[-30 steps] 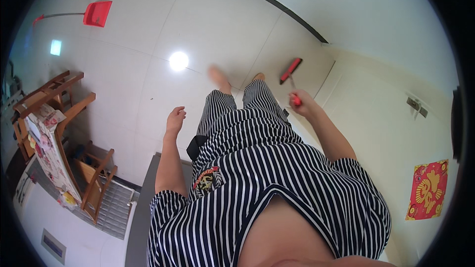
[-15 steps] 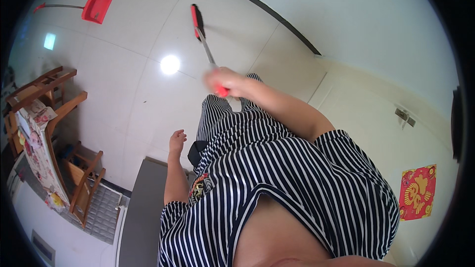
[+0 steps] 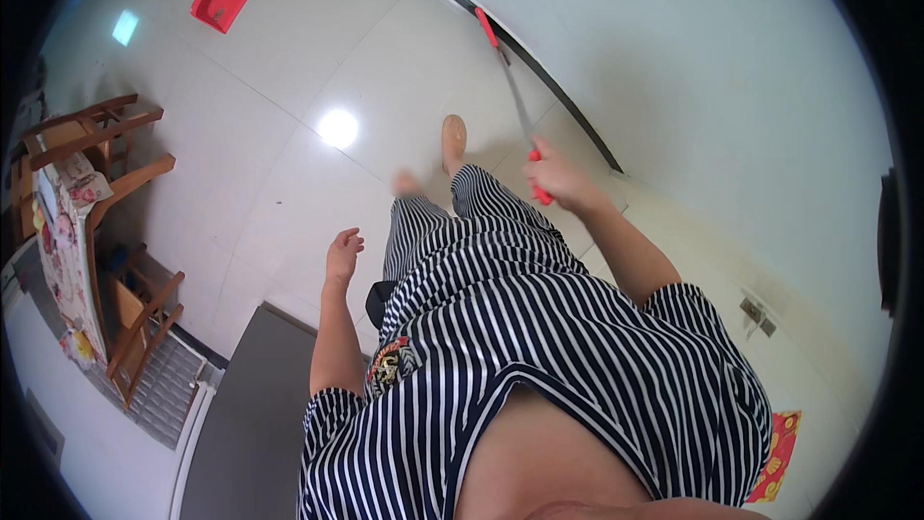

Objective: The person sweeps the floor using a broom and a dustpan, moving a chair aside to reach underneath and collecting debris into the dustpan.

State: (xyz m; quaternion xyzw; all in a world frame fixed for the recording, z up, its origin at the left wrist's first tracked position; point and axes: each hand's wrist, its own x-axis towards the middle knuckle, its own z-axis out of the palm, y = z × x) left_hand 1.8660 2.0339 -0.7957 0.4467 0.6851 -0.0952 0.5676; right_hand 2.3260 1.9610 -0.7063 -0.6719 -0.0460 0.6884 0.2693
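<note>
The person's right hand (image 3: 562, 179) is closed around the red grip (image 3: 541, 195) of a broom (image 3: 515, 92). The shaft goes up from this hand toward the upper middle of the frame, where the red broom head (image 3: 487, 28) lies along the dark skirting (image 3: 583, 123) at the foot of the pale wall (image 3: 703, 67). Whether the bristles press on the floor, I cannot tell. The left hand (image 3: 344, 254) is empty, with its fingers loosely bent, near the middle of the frame; the two hands are well apart.

In the upper left of the frame, a red dustpan (image 3: 222, 3) rests on the tiled floor (image 3: 241, 125), well apart from the broom. Some small dark bits seem to lie in it, so I judge that a part of the dirt is already collected. What is left, as far as I can see, is a dark speck (image 3: 279, 202) on the tiles, left of the middle. By my judgement the sweeping is under way and not finished, with the broom now at the wall's edge.

At the left edge stand a desk with a flowered cloth (image 3: 72, 231) and wooden chairs (image 3: 144, 323); a grey cabinet (image 3: 250, 404) is at the lower left.
</note>
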